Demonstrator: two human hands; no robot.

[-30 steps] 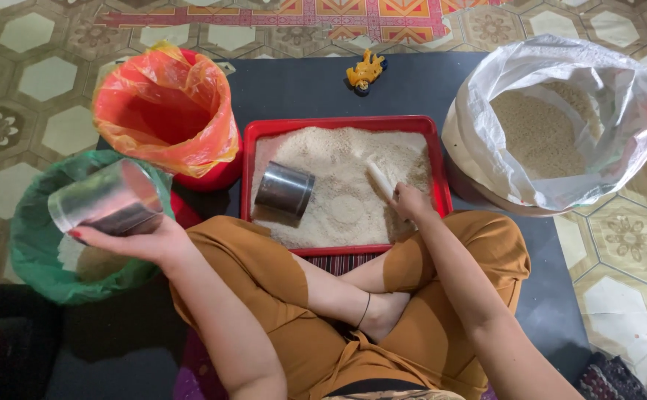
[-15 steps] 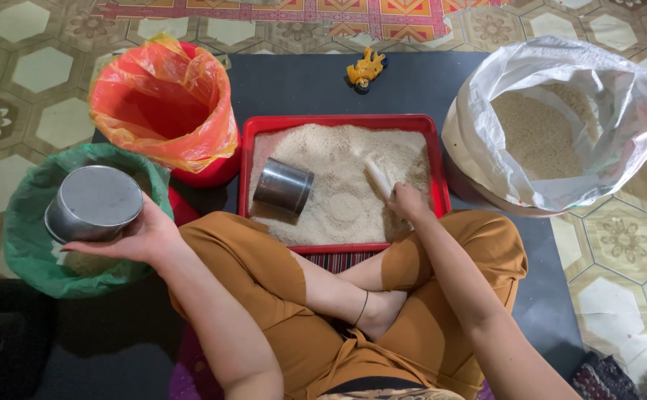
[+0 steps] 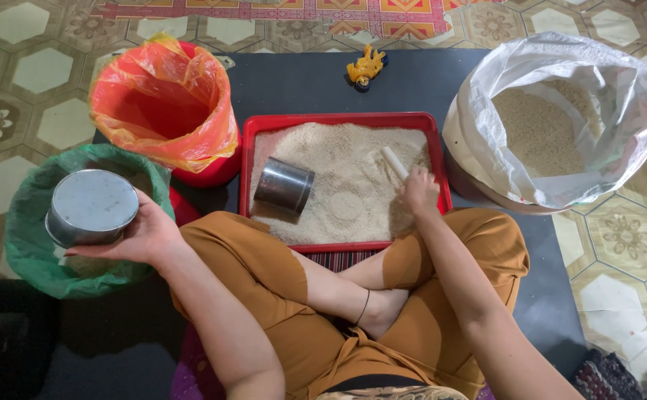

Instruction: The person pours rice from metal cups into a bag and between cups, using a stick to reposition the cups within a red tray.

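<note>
A metal cup point(image 3: 92, 207) is held upturned in the curled left hand point(image 3: 142, 235) over the green bin point(image 3: 23, 222), judged an emptying step. A white stick point(image 3: 394, 162) is pinched by the right hand point(image 3: 419, 191) on the tray point(image 3: 442, 159) grain. Refilling calls for the cup moved right.

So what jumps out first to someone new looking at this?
The red tray of grain in front of the crossed legs, with a metal cup lying on its side in it. The left hand holds a metal tin upside down over the green-lined basin; a white sack sits at right.
</note>
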